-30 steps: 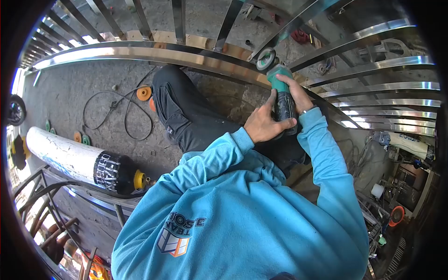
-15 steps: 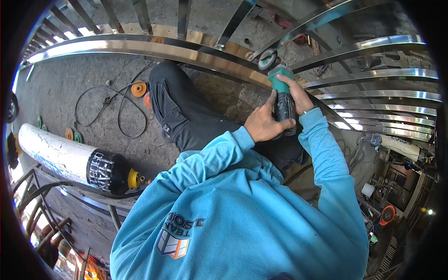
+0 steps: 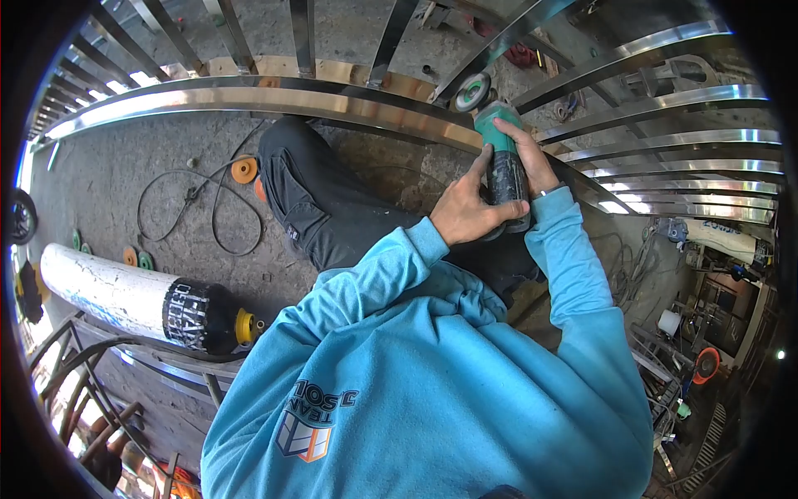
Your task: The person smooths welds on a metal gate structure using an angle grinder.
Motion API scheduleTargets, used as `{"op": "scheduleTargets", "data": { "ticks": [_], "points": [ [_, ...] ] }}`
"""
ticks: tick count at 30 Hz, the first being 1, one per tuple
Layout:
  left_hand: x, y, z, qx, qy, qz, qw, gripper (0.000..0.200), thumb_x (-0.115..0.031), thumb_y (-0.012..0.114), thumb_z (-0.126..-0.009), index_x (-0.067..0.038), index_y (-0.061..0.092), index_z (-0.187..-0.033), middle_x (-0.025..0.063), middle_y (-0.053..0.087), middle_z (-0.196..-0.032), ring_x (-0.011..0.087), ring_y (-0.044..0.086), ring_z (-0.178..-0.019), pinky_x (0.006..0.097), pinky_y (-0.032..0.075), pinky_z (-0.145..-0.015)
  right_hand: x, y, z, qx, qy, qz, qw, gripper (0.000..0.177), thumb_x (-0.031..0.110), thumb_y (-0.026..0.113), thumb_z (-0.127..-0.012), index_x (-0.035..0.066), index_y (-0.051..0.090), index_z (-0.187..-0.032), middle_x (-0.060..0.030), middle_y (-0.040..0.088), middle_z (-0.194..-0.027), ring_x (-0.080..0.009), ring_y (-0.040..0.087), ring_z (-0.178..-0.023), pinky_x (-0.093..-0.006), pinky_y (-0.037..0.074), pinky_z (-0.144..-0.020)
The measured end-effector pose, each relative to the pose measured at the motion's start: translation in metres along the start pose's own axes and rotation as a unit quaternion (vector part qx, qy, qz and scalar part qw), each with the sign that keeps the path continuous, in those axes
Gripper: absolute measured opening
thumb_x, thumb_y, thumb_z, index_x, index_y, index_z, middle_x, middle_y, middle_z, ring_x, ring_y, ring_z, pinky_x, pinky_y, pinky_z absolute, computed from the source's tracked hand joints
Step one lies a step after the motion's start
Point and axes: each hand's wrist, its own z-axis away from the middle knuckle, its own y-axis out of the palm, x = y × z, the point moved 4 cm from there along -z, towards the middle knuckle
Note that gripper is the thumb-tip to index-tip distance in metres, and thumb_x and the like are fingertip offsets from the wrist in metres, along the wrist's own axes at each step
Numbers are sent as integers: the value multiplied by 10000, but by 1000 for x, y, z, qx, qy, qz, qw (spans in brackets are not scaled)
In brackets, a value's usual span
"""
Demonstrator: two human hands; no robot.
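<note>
1 handheld grinder [image 3: 505,179] is lying between the 2 bare hands, its long axis running away from the torso. Its green head is pointing outward and leaning slightly to the left; its dark, scuffed rear end is facing the body. The left hand [image 3: 467,214] is gripping the rear housing from the left side, its thumb crossing over the top and its index finger lying along the casing. The right hand [image 3: 532,166] is clasping the right side farther forward, its thumb resting on the green head. The right hand is therefore sitting nearer the wheel [image 3: 473,91], the left nearer the rear end.

The wheel is standing beyond both hands, just beside the rail [image 3: 332,106] of a metal frame; contact is not being confirmed from this view. Slats [image 3: 386,43] are spreading from the rail, ahead of the hands and to their right.

Dark trousers [image 3: 320,187] are extending under and to the left of the left hand. Farther left, 1 orange disc [image 3: 243,170] is lying on the floor beside a looped cable [image 3: 215,214]. Left of the left hand and nearer the body, 1 white-and-black cylinder [image 3: 116,287] is resting on its side.
</note>
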Motion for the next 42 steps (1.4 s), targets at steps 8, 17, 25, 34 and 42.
{"op": "scheduleTargets", "data": {
  "ticks": [8, 17, 25, 34, 42],
  "points": [
    [19, 8, -3, -17, -3, 9, 1000, 1213, -507, 842, -712, 111, 217, -1548, 316, 666, -1112, 350, 698, -1012, 380, 530, -910, -11, 0, -8, -7, 19, -9, 1000, 432, 375, 739, -884, 28, 609, -1106, -43, 622, -838, -122, 613, -597, -253, 507, -515],
    [7, -11, 2, -33, -18, -24, 999, 1186, -482, 820, -707, 117, 228, -1542, 330, 648, -1165, 364, 685, -1061, 384, 511, -956, -14, 8, -18, 5, 33, 9, 999, 455, 419, 739, -880, 55, 600, -1115, -34, 625, -823, -128, 611, -605, -272, 528, -540],
    [6, -29, 9, -9, -19, -12, 1000, 1109, -370, 831, -704, 95, 273, -1542, 281, 680, -1104, 293, 699, -984, 358, 525, -905, -22, 22, -14, -23, -5, -29, 999, 473, 362, 734, -882, 19, 560, -1157, -58, 605, -840, -153, 621, -622, -317, 554, -546],
    [5, -62, 7, 62, -38, 7, 997, 1098, -379, 810, -683, 114, 303, -1522, 321, 700, -1039, 332, 728, -940, 352, 542, -885, -29, 47, -5, -41, 12, -90, 995, 411, 386, 668, -937, 40, 588, -1142, -52, 608, -855, -147, 626, -622, -306, 565, -548],
    [15, -35, 1, 38, -42, 15, 998, 1110, -372, 817, -706, 97, 262, -1545, 291, 685, -1095, 306, 708, -976, 347, 524, -910, -18, 22, -24, -45, -20, 4, 999, 418, 388, 699, -915, 44, 585, -1125, -46, 605, -826, -147, 615, -605, -305, 547, -534]
  ]
}}
